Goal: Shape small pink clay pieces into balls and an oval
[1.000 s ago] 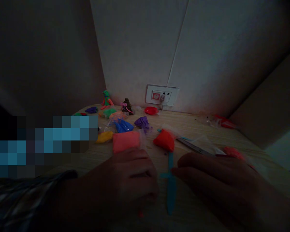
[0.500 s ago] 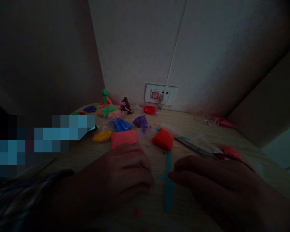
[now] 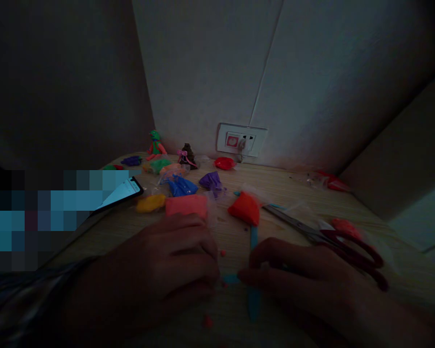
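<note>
Clear bag [image 3: 212,208] of pink clay [image 3: 186,205]: just beyond your left hand [image 3: 174,256], fingers curled, contents of grip cannot be told. Your right hand [image 3: 304,275] has thumb and finger together on a short blue tool [image 3: 231,279], beside a long blue tool [image 3: 253,304]. Other clear bags hold blue clay [image 3: 181,185], purple clay [image 3: 210,181] and orange-red clay [image 3: 244,208].

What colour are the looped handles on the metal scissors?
The looped scissor handles are dark red, seen best in the head view.
</note>
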A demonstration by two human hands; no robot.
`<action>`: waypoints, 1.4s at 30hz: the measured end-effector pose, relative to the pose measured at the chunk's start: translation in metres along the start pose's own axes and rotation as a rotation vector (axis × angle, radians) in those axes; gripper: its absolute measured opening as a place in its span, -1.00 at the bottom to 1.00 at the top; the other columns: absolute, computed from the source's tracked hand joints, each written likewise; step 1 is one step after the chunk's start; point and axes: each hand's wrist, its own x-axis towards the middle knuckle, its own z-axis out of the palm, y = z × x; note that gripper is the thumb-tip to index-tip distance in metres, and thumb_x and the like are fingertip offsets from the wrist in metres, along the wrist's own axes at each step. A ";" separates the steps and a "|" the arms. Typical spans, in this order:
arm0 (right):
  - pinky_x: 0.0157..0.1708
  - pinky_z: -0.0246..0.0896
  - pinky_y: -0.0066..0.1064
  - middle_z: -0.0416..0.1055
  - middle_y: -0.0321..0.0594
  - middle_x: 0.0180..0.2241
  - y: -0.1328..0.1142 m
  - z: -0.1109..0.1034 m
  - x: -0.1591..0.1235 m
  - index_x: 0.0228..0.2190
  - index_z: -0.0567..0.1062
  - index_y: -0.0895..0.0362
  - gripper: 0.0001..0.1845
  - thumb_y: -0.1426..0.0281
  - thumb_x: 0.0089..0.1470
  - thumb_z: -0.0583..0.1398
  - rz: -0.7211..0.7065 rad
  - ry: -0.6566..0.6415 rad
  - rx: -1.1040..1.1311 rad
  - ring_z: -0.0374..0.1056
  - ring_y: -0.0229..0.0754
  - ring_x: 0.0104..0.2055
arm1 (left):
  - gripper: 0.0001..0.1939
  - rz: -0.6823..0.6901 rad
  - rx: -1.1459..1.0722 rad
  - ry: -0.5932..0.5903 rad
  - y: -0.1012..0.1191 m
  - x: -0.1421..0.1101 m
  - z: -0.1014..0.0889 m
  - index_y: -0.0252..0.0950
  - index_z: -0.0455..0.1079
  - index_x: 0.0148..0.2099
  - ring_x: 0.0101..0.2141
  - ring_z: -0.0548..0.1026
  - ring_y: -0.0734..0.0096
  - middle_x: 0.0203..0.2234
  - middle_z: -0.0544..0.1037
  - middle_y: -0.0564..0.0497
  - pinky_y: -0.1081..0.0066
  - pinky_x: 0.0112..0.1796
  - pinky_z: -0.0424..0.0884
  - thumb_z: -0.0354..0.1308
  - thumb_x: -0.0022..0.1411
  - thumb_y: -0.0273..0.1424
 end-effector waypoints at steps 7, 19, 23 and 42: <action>-0.40 0.22 -0.49 0.58 -0.28 -0.15 -0.006 -0.007 0.000 -0.04 0.63 0.10 -0.66 0.68 0.35 0.17 0.014 -0.074 0.053 0.48 -0.33 -0.31 | -0.55 0.000 0.071 -0.031 -0.002 -0.001 -0.002 -0.19 0.56 -0.18 -0.24 0.64 0.49 -0.27 0.68 0.17 0.55 -0.14 0.52 -0.06 0.78 -0.37; -0.36 0.34 -0.48 0.62 -0.30 -0.16 -0.007 -0.005 0.006 -0.14 0.62 0.06 -0.82 0.54 0.46 0.23 0.019 -0.079 -0.031 0.52 -0.28 -0.32 | -0.43 0.095 0.302 0.057 -0.004 -0.009 0.007 -0.19 0.47 -0.07 -0.17 0.62 0.36 -0.22 0.69 0.15 0.36 -0.04 0.45 -0.37 0.82 -0.39; -0.39 0.31 -0.58 0.61 -0.38 -0.22 -0.008 -0.007 0.004 -0.14 0.61 0.05 -0.74 0.55 0.53 0.16 0.052 -0.079 0.018 0.51 -0.36 -0.37 | -0.44 0.081 0.310 0.073 0.000 -0.007 0.006 -0.19 0.47 -0.09 -0.19 0.64 0.42 -0.23 0.70 0.16 0.37 -0.07 0.46 -0.34 0.82 -0.38; -0.36 0.34 -0.50 0.64 -0.31 -0.05 -0.011 -0.007 0.002 -0.09 0.63 0.02 -0.81 0.54 0.42 0.27 0.111 -0.173 0.006 0.51 -0.31 -0.32 | -0.56 0.091 0.133 -0.030 0.005 -0.013 0.005 -0.17 0.49 -0.08 -0.25 0.63 0.23 -0.26 0.69 0.01 0.20 -0.22 0.50 -0.18 0.77 -0.31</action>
